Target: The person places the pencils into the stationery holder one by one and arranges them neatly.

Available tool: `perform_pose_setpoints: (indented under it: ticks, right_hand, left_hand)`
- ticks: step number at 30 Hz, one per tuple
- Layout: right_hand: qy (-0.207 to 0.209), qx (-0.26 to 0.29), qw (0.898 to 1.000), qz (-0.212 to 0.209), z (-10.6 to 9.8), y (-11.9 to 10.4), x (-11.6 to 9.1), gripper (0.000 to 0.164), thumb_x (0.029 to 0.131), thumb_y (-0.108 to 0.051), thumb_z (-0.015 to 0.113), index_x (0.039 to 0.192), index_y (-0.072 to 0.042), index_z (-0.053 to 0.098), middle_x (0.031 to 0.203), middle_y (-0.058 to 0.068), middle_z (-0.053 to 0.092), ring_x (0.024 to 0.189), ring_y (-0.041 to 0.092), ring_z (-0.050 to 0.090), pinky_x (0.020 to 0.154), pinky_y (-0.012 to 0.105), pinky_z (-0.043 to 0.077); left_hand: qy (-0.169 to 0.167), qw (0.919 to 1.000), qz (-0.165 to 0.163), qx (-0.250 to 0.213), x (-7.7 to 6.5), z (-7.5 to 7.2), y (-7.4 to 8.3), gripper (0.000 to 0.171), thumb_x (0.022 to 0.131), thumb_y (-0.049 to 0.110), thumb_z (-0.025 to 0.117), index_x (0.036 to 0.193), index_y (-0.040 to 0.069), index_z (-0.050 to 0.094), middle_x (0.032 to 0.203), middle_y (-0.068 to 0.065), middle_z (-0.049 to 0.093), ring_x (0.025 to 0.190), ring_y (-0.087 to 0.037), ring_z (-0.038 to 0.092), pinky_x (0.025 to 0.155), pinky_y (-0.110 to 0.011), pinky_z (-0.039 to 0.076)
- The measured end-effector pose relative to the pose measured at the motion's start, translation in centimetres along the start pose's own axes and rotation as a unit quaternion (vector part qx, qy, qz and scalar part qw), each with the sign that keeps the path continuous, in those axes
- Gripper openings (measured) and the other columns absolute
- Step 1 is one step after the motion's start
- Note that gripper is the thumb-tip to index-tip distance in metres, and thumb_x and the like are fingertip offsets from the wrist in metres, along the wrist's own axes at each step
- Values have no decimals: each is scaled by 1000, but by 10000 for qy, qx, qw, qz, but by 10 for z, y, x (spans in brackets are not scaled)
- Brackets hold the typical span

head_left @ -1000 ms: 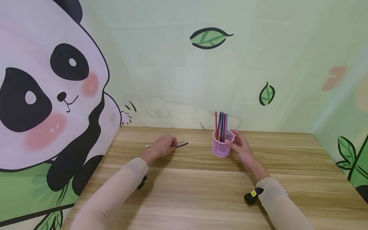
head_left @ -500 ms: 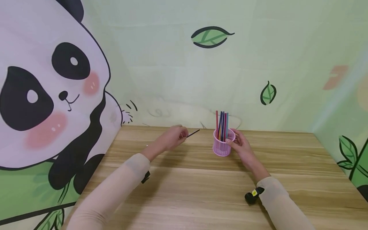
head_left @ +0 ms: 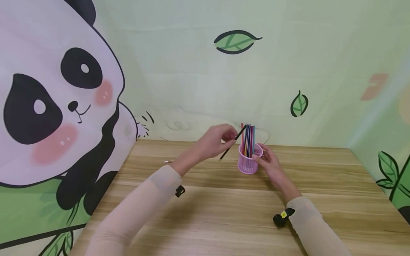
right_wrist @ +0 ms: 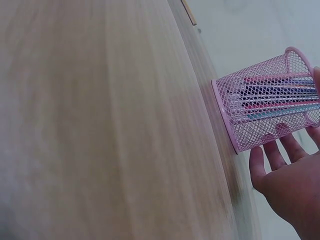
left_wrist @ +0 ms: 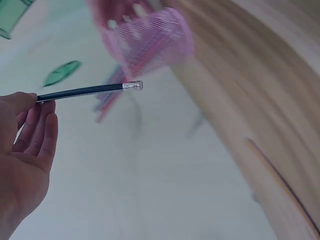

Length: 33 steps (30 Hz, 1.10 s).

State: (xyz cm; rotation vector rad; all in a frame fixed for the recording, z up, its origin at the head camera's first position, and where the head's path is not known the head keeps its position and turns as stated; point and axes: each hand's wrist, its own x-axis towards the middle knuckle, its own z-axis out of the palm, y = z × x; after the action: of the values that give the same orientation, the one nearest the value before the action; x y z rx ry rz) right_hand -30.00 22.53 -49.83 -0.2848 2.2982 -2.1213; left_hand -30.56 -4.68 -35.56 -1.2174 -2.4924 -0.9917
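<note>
My left hand (head_left: 216, 140) pinches a black pencil (head_left: 226, 152) between thumb and fingers, just left of the pink mesh pencil cup (head_left: 246, 168). The pencil is tilted, its upper end in front of the cup's pencils in the head view. A silver ferrule (left_wrist: 131, 86) shows on one end in the left wrist view. On the cup's right side, my right hand (head_left: 271, 164) holds it with the thumb at the rim and fingers around the wall (right_wrist: 235, 107). Several coloured pencils (head_left: 248, 140) stand upright inside, red, dark blue and light blue among them.
Another pencil (head_left: 168, 161) lies on the wooden table (head_left: 224, 220) behind my left forearm, mostly hidden in the head view. A pale green wall with painted leaves (head_left: 237, 42) rises at the table's back edge, and a painted panda (head_left: 80, 110) covers the left side.
My left hand has lifted the black pencil off the table and carried it right to the cup, turning it more upright. The right hand and cup have stayed in place.
</note>
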Motion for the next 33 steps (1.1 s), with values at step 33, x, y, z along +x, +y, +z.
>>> perform_pose_setpoints:
  ticks: [33]
  right_hand:
    - [-72, -20, 9999, -152, -1, -1, -1, 65, 108, -20, 64, 164, -7, 32, 156, 27, 47, 132, 18, 53, 105, 20, 45]
  left_hand:
    - [1420, 9735, -1007, -1486, 41, 85, -10, 14, 99, 3, 72, 108, 7, 63, 98, -2, 70, 88, -10, 67, 79, -21, 58]
